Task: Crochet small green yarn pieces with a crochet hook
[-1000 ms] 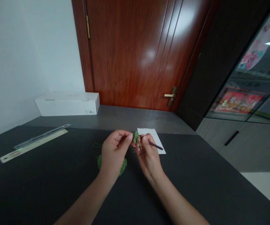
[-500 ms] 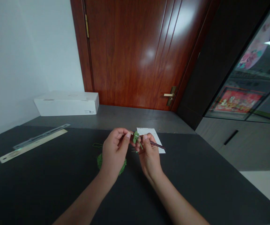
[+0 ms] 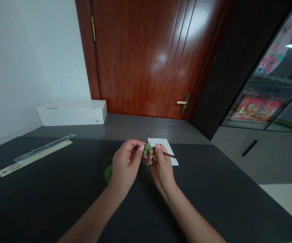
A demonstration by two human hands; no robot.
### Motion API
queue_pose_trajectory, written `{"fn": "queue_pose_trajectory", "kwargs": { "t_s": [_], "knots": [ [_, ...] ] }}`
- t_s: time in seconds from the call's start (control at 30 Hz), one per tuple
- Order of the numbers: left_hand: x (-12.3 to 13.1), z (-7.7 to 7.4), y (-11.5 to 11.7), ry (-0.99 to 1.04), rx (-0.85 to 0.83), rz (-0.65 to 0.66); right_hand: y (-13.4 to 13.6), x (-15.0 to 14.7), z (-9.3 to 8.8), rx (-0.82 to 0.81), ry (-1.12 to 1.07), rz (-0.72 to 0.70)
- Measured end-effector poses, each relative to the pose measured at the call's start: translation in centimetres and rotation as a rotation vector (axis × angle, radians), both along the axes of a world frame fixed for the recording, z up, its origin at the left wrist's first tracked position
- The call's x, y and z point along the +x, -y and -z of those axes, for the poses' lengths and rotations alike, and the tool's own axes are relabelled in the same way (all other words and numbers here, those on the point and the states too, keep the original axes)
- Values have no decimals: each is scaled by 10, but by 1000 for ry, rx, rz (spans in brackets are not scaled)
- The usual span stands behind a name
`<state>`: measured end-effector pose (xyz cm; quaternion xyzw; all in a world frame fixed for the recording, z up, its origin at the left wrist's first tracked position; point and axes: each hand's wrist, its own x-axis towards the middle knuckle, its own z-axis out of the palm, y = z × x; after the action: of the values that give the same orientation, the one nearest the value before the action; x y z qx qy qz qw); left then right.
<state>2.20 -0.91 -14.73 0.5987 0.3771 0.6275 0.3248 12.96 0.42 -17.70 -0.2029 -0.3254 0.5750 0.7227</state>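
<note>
Both hands meet above a black table [image 3: 47, 195]. My left hand [image 3: 125, 163] pinches a small green crocheted piece [image 3: 147, 149] between thumb and forefinger. My right hand [image 3: 162, 165] is closed on a thin dark crochet hook [image 3: 170, 155], whose tip goes into the green piece. A small ball of green yarn [image 3: 108, 172] lies on the table, partly hidden behind my left hand, and a loose green strand [image 3: 105, 157] trails to its left.
A white notepad [image 3: 166, 145] lies just beyond my right hand. Two rulers [image 3: 34, 155] rest at the table's left. A white box [image 3: 71, 112] sits on a grey ledge by the wall. A brown door [image 3: 148, 57] and a dark glass-fronted cabinet [image 3: 260, 98] stand behind.
My hands stay together over the same spot, with small shifts of the fingers and hook. The view has drifted slightly, and less of the yarn ball shows behind my left hand.
</note>
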Motion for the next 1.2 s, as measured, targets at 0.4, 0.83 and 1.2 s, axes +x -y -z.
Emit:
{"fn": "queue_pose_trajectory", "kwargs": {
  "t_s": [0.4,0.83,1.2],
  "knots": [
    [4,1,-7,333,-174,179,-1,4,-2,6,-15,-76],
    [-5,-12,-7,430,-254,355,-4,6,5,179,140,20],
    [-20,-8,-15,512,-437,729,-10,18,7,131,191,-44]
  ]
}}
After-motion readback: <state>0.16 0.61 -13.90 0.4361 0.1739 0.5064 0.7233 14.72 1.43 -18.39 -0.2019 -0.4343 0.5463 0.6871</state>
